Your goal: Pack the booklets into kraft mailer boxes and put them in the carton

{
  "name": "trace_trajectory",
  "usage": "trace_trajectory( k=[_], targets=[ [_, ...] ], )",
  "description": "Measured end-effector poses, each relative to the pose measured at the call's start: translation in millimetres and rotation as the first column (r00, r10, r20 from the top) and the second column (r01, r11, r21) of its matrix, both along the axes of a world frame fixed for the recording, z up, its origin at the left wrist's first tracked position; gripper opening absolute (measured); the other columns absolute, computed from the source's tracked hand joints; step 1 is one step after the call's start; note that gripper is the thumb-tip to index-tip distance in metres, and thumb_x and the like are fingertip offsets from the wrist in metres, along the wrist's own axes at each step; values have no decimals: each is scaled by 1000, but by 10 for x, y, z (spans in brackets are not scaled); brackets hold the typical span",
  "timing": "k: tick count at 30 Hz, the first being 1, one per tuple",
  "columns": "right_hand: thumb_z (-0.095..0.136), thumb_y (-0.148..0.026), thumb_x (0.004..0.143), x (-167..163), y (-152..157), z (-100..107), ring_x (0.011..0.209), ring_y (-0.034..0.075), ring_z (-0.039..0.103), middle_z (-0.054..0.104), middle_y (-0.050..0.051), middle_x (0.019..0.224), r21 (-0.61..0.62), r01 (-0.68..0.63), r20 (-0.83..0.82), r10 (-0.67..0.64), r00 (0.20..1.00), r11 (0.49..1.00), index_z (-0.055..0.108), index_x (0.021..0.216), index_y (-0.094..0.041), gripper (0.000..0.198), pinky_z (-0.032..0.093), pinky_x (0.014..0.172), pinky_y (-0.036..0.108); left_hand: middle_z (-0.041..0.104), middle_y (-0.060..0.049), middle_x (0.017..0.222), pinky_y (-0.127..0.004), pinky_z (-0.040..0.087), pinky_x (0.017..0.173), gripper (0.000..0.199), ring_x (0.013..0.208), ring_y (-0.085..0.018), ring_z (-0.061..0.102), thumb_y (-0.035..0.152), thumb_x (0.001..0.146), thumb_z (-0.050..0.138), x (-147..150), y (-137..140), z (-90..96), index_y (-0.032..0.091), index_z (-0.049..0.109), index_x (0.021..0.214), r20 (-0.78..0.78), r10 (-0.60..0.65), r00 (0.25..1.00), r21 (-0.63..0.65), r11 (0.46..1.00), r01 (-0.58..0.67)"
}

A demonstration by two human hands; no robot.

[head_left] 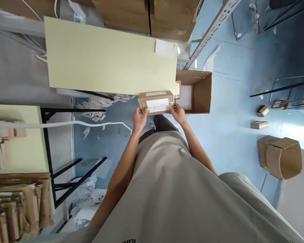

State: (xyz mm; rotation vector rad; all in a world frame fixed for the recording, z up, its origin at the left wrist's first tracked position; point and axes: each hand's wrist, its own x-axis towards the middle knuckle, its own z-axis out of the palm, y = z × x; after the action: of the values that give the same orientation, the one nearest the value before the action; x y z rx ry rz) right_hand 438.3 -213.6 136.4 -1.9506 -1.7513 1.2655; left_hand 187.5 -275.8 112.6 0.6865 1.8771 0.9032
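- the person's left hand (140,117) pinches the near left corner of a brown box (157,103), thumb and fingers closed on it.
- the right hand (177,113) grips the opposite end of the same box, fingers bent round its near right corner.
- the box sits at the front edge of a pale yellow table (111,57), right in front of the person's body; i can't tell how much of its weight the table takes.
- a white label (157,105) covers much of its upper side, with a little yellow mark at one corner, and shiny clear tape wraps both ends.
- just beyond the right hand, a smaller box (178,89) stands by the table's end, partly hidden.
- next to that is a big open carton (202,94), with something flat and white at its bottom.
- a white sheet (164,48) lies near the table's far right corner.
- two large cardboard boxes (126,17) stand side by side behind the table, near a slotted metal post (212,32).
- off to the right, another open box (283,157) rests on the blue floor (228,135).
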Motion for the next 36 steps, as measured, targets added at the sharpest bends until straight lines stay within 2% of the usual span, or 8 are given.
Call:
trace_trajectory(
  k=[5,9,12,16,19,22,28,36],
  targets=[
    [67,-47,109,368,-276,-40,118,31,81,87,14,123,-77,-83,29,85,996,994,78,117,-21,30,59,103,37,84,-13,124,-42,61,112,25,118,-29,81,28,96,74,263,-392,-63,20,73,120,5,-5,1000,-125,992,6],
    [67,-48,109,798,-308,-121,111,31,83,88,13,113,-172,-126,57,137,989,977,78,103,-23,28,59,96,34,86,-13,123,-43,63,106,22,111,-31,82,31,94,74,601,-458,-131,20,77,113,-10,-61,998,-200,978,58],
    [67,-50,108,1274,-240,-167,107,31,83,88,11,105,-225,-88,79,108,991,970,78,98,-25,30,60,95,35,86,-14,118,-43,62,105,18,112,-33,81,32,92,75,1045,-279,-187,20,79,105,-40,-151,988,-262,955,135],
    [67,-52,107,2079,-49,-231,110,31,84,88,9,105,-266,11,78,10,997,964,78,98,-26,30,61,96,37,86,-15,111,-42,60,103,20,117,-35,80,37,90,78,1855,141,-241,20,80,102,-15,-271,962,-317,914,253],
    [68,-51,106,2649,138,-329,114,33,84,88,12,110,-282,83,110,-53,993,956,77,100,-25,28,62,99,40,85,-17,115,-43,59,104,23,119,-36,79,37,91,79,2464,453,-273,21,80,107,-5,-305,952,-350,893,284],
    [69,-49,104,3045,320,-458,117,35,84,88,14,118,-281,117,102,-92,991,952,78,106,-24,27,62,101,43,85,-17,120,-45,59,106,24,117,-36,79,33,92,80,2884,671,-306,21,79,112,1,-311,950,-351,890,291],
    [65,-48,104,3263,594,-638,120,34,82,87,14,123,-253,89,4,-91,996,963,77,109,-24,28,62,105,44,85,-13,115,-44,60,104,28,112,-34,80,36,93,83,3061,821,-365,24,77,117,25,-295,955,-313,905,288],
    [66,-51,102,3153,890,-824,115,34,79,86,16,120,-326,28,22,-23,1000,945,78,110,-23,32,61,104,43,83,-16,137,-45,59,110,28,122,-35,80,30,93,79,3099,918,-636,21,76,119,75,-169,983,-398,898,185]
  ],
)
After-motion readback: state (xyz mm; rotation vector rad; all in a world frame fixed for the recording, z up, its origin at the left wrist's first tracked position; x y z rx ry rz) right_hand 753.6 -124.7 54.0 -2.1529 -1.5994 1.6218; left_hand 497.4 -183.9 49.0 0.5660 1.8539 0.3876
